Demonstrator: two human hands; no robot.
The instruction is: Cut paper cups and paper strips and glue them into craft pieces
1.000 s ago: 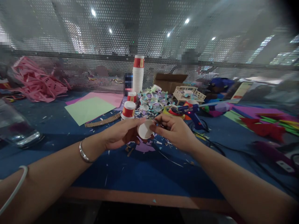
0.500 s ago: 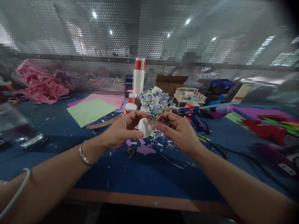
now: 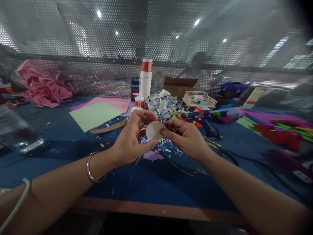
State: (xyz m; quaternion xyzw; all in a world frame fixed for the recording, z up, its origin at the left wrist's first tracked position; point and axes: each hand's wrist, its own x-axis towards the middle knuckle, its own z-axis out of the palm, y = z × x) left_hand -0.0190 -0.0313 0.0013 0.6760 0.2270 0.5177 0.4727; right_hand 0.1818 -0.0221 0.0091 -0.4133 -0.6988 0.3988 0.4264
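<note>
A small white paper disc (image 3: 154,131), perhaps a cup bottom, is held above the scraps with its flat face towards me. My left hand (image 3: 133,138) curls round its left side, thumb along the lower edge and fingers above and behind. My right hand (image 3: 187,135) pinches the right edge, with the thumb on the face. A thin dark tool (image 3: 170,126), too small to name, shows between the right fingers. Beyond the hands lies a pile of cut paper rings (image 3: 166,106). Purple paper scraps (image 3: 153,155) lie below.
A tall stack of paper cups (image 3: 146,80) stands behind the pile. A blue glue gun (image 3: 200,117), its red light lit, lies to the right with its cable. Coloured paper sheets (image 3: 96,114) and a glass jar (image 3: 22,133) are left. A perforated metal screen (image 3: 117,42) rises behind.
The white disc has turned from showing a curved, folded side to showing its flat round face. My left hand has shifted slightly right, and my right thumb now overlaps the disc's edge.
</note>
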